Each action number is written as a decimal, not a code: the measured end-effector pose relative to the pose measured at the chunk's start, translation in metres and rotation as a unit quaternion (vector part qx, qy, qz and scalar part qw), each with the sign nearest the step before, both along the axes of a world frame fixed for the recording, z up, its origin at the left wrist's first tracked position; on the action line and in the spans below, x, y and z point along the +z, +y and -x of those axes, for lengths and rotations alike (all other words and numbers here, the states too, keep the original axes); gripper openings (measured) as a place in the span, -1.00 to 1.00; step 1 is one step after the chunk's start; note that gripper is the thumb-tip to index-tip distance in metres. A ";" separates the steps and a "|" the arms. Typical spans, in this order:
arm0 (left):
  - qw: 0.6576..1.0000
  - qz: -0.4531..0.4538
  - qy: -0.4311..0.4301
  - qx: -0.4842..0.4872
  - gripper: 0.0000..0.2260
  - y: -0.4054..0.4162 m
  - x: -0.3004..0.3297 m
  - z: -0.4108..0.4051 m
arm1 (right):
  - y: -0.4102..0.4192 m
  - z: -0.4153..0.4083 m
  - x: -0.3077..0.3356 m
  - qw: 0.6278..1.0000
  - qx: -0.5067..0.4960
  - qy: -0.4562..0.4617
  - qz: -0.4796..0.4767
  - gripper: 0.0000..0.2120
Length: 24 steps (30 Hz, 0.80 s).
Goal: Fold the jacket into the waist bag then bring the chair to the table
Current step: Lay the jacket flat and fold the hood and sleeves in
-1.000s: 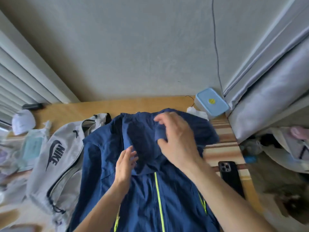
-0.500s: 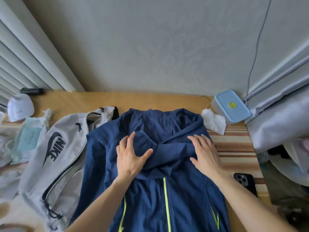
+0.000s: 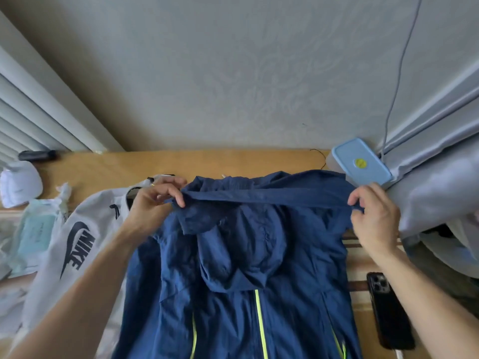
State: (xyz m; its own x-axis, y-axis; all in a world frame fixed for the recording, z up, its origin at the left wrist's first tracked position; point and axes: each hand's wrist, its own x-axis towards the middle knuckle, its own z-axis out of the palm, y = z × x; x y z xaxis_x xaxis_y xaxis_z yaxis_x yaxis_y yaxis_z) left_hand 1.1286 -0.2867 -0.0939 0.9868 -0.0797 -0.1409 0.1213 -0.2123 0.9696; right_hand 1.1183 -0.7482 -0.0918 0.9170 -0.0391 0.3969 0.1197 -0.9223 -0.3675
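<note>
Navy fabric is pinched at both shoulders: left hand and right hand grip the jacket top edge, stretching it taut for a fold. Bag lies just left; table beneath.

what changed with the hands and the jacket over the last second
Both hands left the chest of the jacket and moved outward to its far edge. The left hand and right hand now each pinch an end of that edge, lifted and stretched taut between them; half a second ago they pressed flat on the folded hood. The waist bag, phone and blue-lidded box stayed put.
</note>
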 end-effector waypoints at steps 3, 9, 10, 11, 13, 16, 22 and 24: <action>0.971 -0.221 -0.032 -0.082 -0.48 0.014 -0.006 0.005 | 0.001 0.012 -0.015 0.995 0.059 0.043 0.066 -0.66; 0.914 -0.390 -0.064 -0.088 -0.76 -0.002 -0.034 0.049 | 0.000 0.063 -0.066 0.956 0.140 0.202 0.159 -0.65; 0.906 -0.408 -0.048 -0.097 -0.68 -0.011 -0.039 0.055 | -0.001 0.068 -0.070 0.956 0.125 0.214 0.156 -0.65; 0.892 -0.435 -0.031 -0.119 -0.46 -0.020 -0.044 0.061 | -0.001 0.071 -0.072 0.956 0.110 0.223 0.154 -0.65; 0.857 -0.493 0.002 -0.152 -0.24 -0.031 -0.055 0.065 | -0.002 0.071 -0.072 0.958 0.082 0.233 0.143 -0.67; 0.853 -0.507 -0.014 -0.119 -0.50 -0.040 -0.051 0.054 | -0.006 0.056 -0.060 0.967 0.024 0.235 0.101 -0.72; 0.817 -0.498 -0.292 -0.004 -0.67 -0.028 -0.016 0.027 | -0.018 0.024 -0.035 0.993 -0.011 0.103 0.053 -0.70; 0.770 -0.538 -0.342 -0.011 -0.73 -0.022 -0.013 0.030 | -0.020 0.026 -0.033 0.995 0.013 0.079 0.067 -0.70</action>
State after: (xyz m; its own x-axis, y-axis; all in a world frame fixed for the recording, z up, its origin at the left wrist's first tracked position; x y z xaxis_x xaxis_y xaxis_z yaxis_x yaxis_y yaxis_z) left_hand 1.0985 -0.3091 -0.1070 0.8600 -0.2975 0.4146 -0.3547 -0.9326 0.0664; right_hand 1.0925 -0.7677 -0.1249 0.9683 0.0292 0.2480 0.0951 -0.9614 -0.2582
